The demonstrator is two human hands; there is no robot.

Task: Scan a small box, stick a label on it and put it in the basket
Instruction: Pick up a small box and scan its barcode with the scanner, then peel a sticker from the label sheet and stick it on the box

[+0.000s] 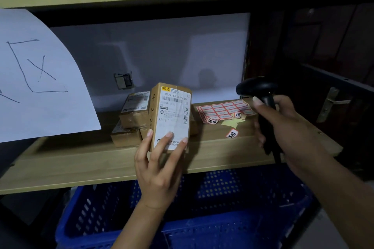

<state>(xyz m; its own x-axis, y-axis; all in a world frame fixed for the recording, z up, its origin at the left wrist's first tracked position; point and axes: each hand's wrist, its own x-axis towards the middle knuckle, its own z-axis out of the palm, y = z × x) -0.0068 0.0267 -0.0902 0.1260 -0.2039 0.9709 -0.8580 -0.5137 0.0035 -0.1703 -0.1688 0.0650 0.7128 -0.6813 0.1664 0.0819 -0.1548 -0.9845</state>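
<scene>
Holding the box (172, 116) upright over the shelf (81, 159), our left hand (159, 168) is gripping its lower end, while our right hand (283, 127) is clenching the scanner (261, 95). Fingers (168, 137) are covering label print, so we are risking a misread or a slip.

A parcel storeroom: wooden shelf (81, 168) stacked with labelled cartons (134, 115).

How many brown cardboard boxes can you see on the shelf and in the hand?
4: one brown cardboard box in the left hand; two stacked behind it, upper and lower; one long box under the stickers. More may be hidden.
</scene>
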